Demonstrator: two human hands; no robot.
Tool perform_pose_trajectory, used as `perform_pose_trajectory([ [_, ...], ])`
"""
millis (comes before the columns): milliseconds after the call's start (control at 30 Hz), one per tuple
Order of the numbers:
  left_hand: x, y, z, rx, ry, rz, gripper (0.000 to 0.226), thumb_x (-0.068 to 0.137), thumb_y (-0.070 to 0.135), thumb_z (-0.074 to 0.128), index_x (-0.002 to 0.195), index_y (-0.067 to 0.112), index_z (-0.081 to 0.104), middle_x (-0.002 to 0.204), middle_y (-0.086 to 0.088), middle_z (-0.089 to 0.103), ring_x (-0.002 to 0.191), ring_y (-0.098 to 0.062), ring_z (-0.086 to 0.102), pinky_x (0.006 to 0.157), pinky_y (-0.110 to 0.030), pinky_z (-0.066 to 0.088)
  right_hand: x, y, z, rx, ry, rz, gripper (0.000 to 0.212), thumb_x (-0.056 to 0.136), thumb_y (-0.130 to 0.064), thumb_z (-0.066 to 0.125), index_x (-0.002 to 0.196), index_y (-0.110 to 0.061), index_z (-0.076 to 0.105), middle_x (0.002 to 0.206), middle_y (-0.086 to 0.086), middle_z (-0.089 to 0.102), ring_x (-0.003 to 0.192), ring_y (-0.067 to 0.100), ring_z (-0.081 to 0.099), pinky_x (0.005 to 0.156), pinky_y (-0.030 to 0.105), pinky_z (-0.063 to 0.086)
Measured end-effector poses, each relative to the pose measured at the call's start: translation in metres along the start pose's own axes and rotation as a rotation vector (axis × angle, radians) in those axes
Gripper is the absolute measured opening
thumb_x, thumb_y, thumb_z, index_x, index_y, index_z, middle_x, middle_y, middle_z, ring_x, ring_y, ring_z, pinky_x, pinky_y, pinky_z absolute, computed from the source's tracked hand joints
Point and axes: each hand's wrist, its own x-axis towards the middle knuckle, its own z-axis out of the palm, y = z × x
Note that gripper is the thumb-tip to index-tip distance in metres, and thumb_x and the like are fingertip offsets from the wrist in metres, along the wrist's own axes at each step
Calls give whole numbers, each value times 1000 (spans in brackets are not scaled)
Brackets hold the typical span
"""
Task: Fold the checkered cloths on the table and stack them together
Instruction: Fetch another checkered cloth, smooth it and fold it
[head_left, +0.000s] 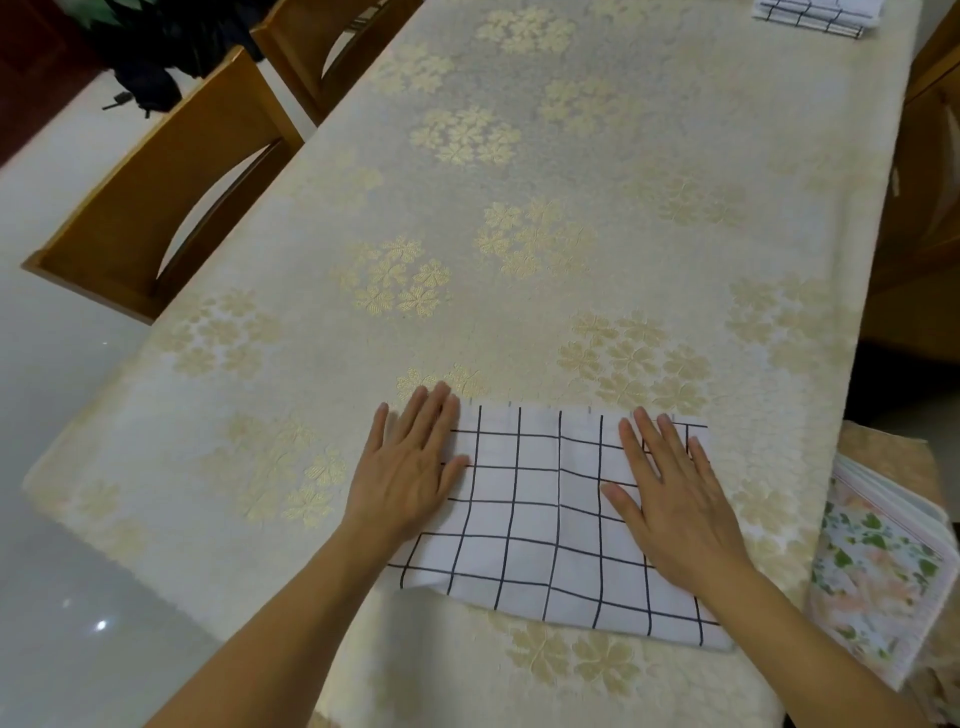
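Cream-and-gold floral tablecloth (519, 208) stretches far ahead of a person's two bare hands, covering the long table where the folding is under way. Between and beneath the hands lies the checkered cloth (540, 519), white with thin black lines, apparently already doubled over and lying near the table's front edge. The left hand (410, 467) presses flat with straight fingers on the cloth's left edge, partly on the tablecloth; the right hand (670, 499) lies equally flat on the cloth's right portion. Neither grasps anything; the spread palms appear to be smoothing the layers so a fold holds. Wooden chairs (171, 197) stand well beyond the left hand, off the table's side. Just outside the right forearm, a flowered fabric (878, 566) hangs off the table's corner, near but not touching the cloth. Far ahead of the right hand, a folded checkered stack (815, 15) waits, with nothing in between.
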Motion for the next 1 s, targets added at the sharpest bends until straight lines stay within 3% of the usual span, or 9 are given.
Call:
perform_pose_trajectory([
  [67,-4,5,-9,-45,58,-47,67,103,55,6,159,18,-1,166,2,-8,152,-15,-11,125,-45,3,4,1,-1,2,-8,1,74,101,-64,3,159,-19,-2,167,0,-6,154,18,-9,122,40,0],
  [167,-31,27,-16,-108,98,33,63,106,49,10,159,15,5,167,1,-2,153,-13,-6,124,-40,3,2,-3,-9,27,5,16,73,101,-63,3,159,-19,-4,167,1,-8,153,18,-11,122,40,-1],
  [300,-62,46,5,-121,43,87,63,107,50,11,158,13,10,167,-2,5,153,-15,2,121,-40,9,-21,-29,-10,97,30,15,72,103,-60,9,159,-16,1,168,1,-5,154,18,-8,122,40,1],
  [767,-58,27,26,-42,12,58,71,103,57,14,159,16,-1,167,0,-6,154,-18,-4,122,-45,8,-18,-8,5,-7,3,21,76,101,-65,5,159,-17,-3,168,3,-5,154,20,-7,123,40,-1],
  [1000,-79,78,20,-84,48,141,69,105,53,14,159,12,2,167,-5,-3,154,-20,-1,122,-46,12,-60,-68,-5,97,17,-21,78,101,-64,13,159,-14,1,168,4,-5,154,20,-6,122,44,4],
])
